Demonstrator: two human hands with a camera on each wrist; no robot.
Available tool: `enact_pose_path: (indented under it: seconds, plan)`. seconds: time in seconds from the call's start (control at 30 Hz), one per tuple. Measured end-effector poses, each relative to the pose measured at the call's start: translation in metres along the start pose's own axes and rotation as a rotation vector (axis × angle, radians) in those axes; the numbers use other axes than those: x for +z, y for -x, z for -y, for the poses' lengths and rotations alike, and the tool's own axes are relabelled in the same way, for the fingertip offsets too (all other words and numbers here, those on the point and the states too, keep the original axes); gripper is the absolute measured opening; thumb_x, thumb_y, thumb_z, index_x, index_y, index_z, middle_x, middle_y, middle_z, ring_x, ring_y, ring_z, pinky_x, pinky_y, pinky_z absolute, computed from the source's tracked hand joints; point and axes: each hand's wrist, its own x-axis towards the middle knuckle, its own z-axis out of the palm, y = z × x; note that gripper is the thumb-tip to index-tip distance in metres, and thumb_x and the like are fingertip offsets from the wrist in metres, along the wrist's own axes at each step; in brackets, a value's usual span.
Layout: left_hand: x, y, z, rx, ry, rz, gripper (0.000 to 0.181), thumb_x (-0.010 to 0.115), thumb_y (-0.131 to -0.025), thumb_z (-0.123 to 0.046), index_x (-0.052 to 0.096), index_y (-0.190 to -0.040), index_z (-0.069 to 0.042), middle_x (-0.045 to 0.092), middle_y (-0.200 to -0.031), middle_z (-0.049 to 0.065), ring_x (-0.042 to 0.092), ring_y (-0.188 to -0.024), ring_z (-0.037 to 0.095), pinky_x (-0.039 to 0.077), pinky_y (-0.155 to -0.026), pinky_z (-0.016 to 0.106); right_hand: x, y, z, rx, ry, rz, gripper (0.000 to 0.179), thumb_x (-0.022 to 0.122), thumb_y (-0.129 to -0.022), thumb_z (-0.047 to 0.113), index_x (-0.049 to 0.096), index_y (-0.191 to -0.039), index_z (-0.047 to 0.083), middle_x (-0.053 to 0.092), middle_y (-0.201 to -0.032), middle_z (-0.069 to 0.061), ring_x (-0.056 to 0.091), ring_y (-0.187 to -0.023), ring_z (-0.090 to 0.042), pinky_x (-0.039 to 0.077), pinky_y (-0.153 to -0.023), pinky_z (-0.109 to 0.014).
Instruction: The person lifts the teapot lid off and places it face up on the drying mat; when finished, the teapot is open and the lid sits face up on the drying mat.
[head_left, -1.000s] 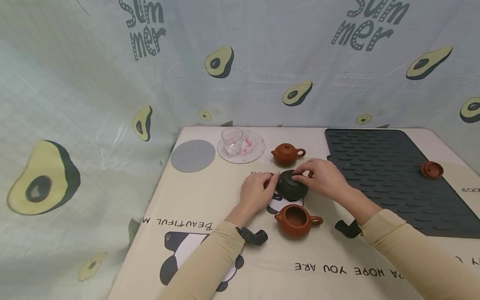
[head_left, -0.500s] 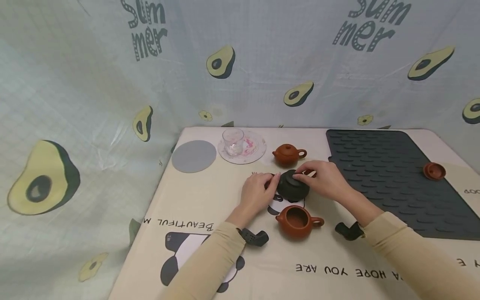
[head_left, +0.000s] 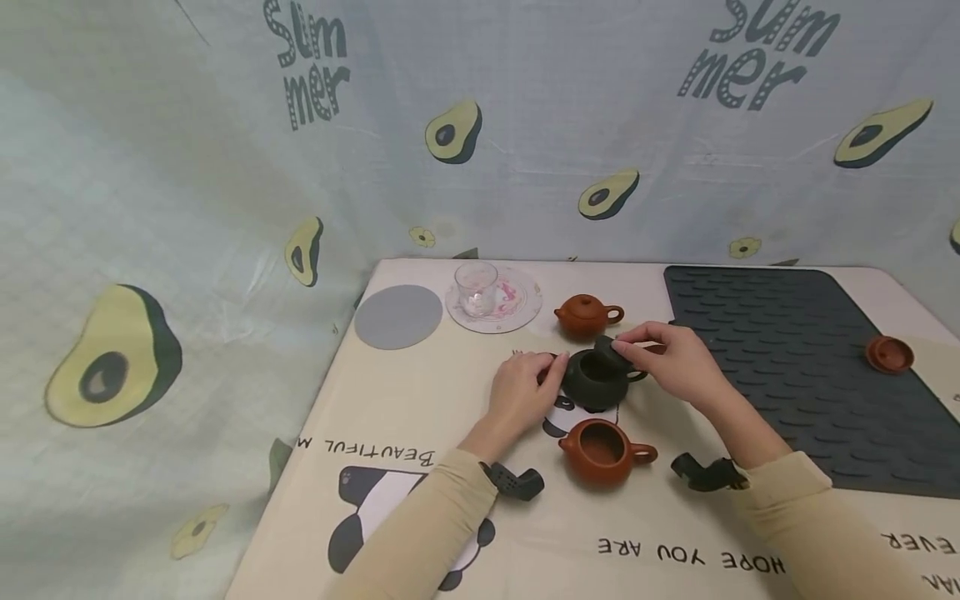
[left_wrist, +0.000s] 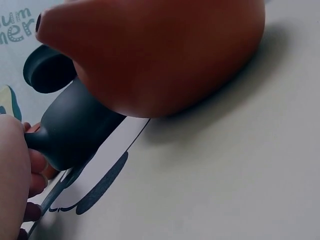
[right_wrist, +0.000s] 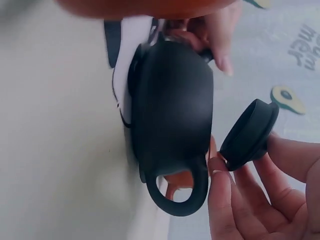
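A black teapot [head_left: 594, 390] stands on the panda-print tablecloth with its top uncovered. At its spout is my left hand [head_left: 519, 396], thumb and fingers pinching the spout, as the left wrist view shows. My right hand [head_left: 681, 364] pinches the black teapot lid [right_wrist: 250, 132] by its knob, tilted and clear of the opening, above the handle side. Nearer to me sits a reddish-brown clay teapot [head_left: 596, 472], lidless, its handle to the right. Its body [left_wrist: 165, 55] fills the upper part of the left wrist view.
Behind the black teapot is a smaller lidded clay teapot [head_left: 585, 317]. A clear glass [head_left: 476, 292] stands on a patterned round plate [head_left: 525, 310], beside a grey round mat [head_left: 397, 317]. A clay lid [head_left: 890, 355] lies on the dark ridged mat [head_left: 757, 375] at right.
The right hand has lifted the black lid off the teapot and tilted it toward the right, showing the opening. The left hand stays at the spout. The head view has shifted slightly.
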Motion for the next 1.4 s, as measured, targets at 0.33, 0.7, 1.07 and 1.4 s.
enact_pose_path:
  seconds: [0.33, 0.7, 1.07, 1.4]
  plan:
    - [0.0, -0.001, -0.002, -0.009, 0.0, 0.003, 0.044, 0.049, -0.107, -0.041, 0.061, -0.071, -0.019, 0.055, -0.067, -0.006, 0.052, -0.071, 0.017, 0.041, -0.072, 0.033, -0.004, 0.001, -0.001, 0.029, -0.174, -0.005, 0.047, 0.067, -0.099, 0.046, 0.068, -0.121, 0.005, 0.063, -0.126, -0.016, 0.067, -0.103, -0.031, 0.049, -0.089, -0.046]
    - [-0.001, -0.001, -0.001, -0.007, -0.001, -0.006, 0.044, 0.049, -0.107, -0.041, 0.061, -0.072, -0.02, 0.056, -0.068, -0.006, 0.056, -0.073, 0.017, 0.047, -0.082, 0.037, -0.005, 0.0, -0.005, -0.011, -0.502, 0.031, 0.035, 0.064, -0.103, 0.028, 0.061, -0.118, -0.003, 0.06, -0.103, -0.003, 0.061, -0.093, -0.014, 0.054, -0.084, -0.026]
    - [0.0, -0.001, -0.002, -0.022, 0.002, 0.023, 0.044, 0.048, -0.108, -0.041, 0.061, -0.072, -0.019, 0.054, -0.067, -0.005, 0.053, -0.073, 0.018, 0.043, -0.076, 0.036, -0.011, 0.0, -0.015, 0.022, -0.844, 0.172, 0.02, 0.058, -0.106, 0.023, 0.06, -0.117, 0.006, 0.072, -0.108, -0.001, 0.071, -0.102, -0.016, 0.054, -0.085, -0.025]
    - [0.002, -0.001, -0.003, -0.037, 0.023, 0.021, 0.043, 0.049, -0.107, -0.043, 0.066, -0.078, -0.018, 0.055, -0.07, -0.005, 0.053, -0.075, 0.018, 0.043, -0.077, 0.036, -0.012, -0.004, -0.022, 0.03, -1.043, 0.255, 0.02, 0.054, -0.108, 0.019, 0.057, -0.128, 0.016, 0.073, -0.116, 0.0, 0.071, -0.104, -0.017, 0.052, -0.089, -0.027]
